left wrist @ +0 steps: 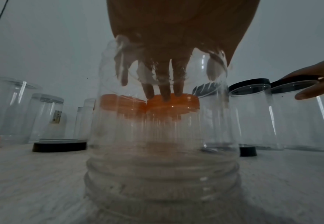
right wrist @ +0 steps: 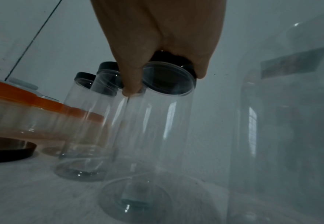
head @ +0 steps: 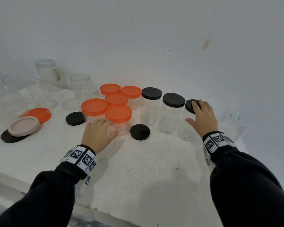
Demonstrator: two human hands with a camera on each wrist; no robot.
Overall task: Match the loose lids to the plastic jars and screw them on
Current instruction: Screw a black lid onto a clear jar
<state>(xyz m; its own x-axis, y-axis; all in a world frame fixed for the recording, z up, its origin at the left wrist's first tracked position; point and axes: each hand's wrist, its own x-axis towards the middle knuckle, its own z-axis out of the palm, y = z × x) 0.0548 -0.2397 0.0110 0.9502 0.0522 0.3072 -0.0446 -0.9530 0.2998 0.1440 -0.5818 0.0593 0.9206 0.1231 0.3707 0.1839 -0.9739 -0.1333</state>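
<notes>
— So, where does the black lid [head: 191, 106] sit?

— On top of the tall jar [head: 185, 128], the rightmost in the row of three toward the bench's [head: 154, 177] right edge. The jar stands with its long axis vertical, so the turn goes round that axis. My right hand [head: 203, 118] is right over it: the fingers [head: 196, 104] curl over the lid's rim and the thumb reaches down the jar's wall. I can't tell whether the thread has caught.

— And the other hand?

— My left hand [head: 97, 133] is well apart from it, nearer the front edge. Its fingers [left wrist: 163, 91] are spread flat on an open clear jar [head: 111, 149], whose threaded neck points back at my wrist. The right hand is plainly the nearer one.

— Any room to twist?

— It's tight on the left, I'd say. The next black-lidded jar [head: 173, 99] stands just beside, so the thumb could bump it. On the right, a big clear jar [head: 234, 123] stands near the edge, with some bare bench between.

— What's left over?

— Two spare black lids [head: 140, 132] lie flat mid-bench, by the orange-lidded jars [head: 118, 113].
</notes>
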